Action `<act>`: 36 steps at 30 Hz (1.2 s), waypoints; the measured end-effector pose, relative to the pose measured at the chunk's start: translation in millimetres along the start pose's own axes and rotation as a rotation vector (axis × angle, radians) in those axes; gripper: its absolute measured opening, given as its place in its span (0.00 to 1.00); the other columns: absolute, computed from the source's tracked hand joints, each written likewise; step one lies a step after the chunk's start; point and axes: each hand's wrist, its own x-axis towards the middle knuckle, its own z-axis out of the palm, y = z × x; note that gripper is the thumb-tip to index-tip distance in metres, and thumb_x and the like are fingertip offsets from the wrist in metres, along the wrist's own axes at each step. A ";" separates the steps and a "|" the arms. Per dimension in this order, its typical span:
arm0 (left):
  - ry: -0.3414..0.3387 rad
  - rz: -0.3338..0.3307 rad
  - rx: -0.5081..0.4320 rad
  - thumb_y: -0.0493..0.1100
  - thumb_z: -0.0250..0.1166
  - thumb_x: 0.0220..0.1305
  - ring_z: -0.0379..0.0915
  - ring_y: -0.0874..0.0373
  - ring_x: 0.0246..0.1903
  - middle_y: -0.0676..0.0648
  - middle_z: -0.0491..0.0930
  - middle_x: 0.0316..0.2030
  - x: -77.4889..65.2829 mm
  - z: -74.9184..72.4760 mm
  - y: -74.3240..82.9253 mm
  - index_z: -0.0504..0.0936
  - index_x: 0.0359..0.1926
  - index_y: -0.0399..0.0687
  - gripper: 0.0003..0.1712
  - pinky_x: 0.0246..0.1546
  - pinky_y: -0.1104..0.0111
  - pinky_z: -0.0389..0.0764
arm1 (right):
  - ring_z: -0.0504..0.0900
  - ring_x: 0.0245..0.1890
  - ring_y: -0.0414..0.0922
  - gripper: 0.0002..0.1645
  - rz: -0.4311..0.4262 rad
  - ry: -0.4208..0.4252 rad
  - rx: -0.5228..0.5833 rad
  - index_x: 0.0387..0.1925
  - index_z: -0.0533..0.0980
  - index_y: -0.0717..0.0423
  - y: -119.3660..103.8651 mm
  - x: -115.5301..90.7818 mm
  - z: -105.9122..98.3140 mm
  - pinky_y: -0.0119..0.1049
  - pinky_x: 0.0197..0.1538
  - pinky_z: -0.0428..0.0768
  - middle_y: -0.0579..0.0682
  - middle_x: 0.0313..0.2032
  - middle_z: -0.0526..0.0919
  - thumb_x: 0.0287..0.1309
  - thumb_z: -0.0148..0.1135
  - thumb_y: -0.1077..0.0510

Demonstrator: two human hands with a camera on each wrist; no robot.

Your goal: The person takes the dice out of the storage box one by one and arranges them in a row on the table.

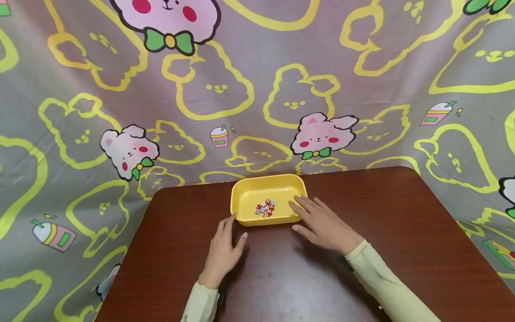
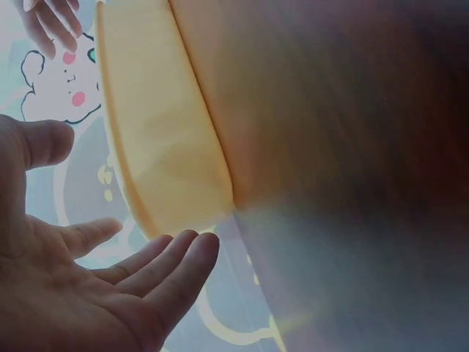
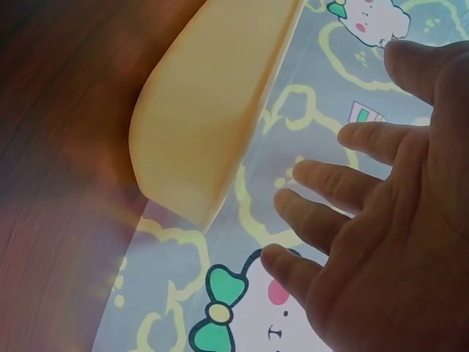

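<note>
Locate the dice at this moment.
In the head view, the dice lie clustered inside the yellow tray, between the left hand and right hand.

tbl (image 1: 277, 273): dk brn, rnd crnrs | bkgd cloth (image 1: 257, 58): gry, bunny prints (image 1: 323, 134), drink prints (image 1: 219, 137)

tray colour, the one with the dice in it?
The tray is yellow; it shows best in the head view.

Draped nook w/ cartoon cloth (image 1: 257, 94), brn tbl (image 1: 273, 273)
</note>
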 end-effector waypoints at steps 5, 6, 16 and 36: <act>0.001 -0.024 -0.025 0.57 0.63 0.63 0.73 0.46 0.58 0.47 0.69 0.62 6.4 1.2 -5.0 0.61 0.72 0.54 0.40 0.55 0.50 0.76 | 0.61 0.73 0.50 0.41 0.000 -0.005 0.008 0.74 0.57 0.46 -0.5 4.4 1.6 0.53 0.75 0.54 0.53 0.72 0.62 0.65 0.54 0.37; 0.000 -0.027 -0.031 0.57 0.62 0.63 0.73 0.46 0.59 0.47 0.69 0.63 7.5 1.3 -5.4 0.61 0.72 0.54 0.40 0.55 0.50 0.76 | 0.60 0.74 0.50 0.41 0.002 -0.005 0.008 0.74 0.57 0.46 -0.5 5.1 1.6 0.53 0.75 0.54 0.53 0.72 0.62 0.65 0.54 0.37; 0.010 -0.042 -0.063 0.55 0.62 0.64 0.74 0.49 0.56 0.46 0.72 0.61 14.7 2.2 -7.0 0.60 0.72 0.52 0.39 0.55 0.53 0.76 | 0.64 0.72 0.52 0.40 -0.038 0.038 -0.006 0.72 0.59 0.49 0.1 12.9 2.4 0.54 0.74 0.58 0.55 0.70 0.65 0.65 0.55 0.39; -0.004 -0.078 -0.373 0.45 0.62 0.66 0.77 0.47 0.54 0.42 0.73 0.60 31.2 1.8 -18.0 0.63 0.69 0.49 0.33 0.46 0.58 0.83 | 0.67 0.69 0.54 0.38 -0.039 0.003 0.022 0.72 0.60 0.51 3.8 29.8 8.1 0.54 0.70 0.65 0.56 0.68 0.68 0.67 0.53 0.40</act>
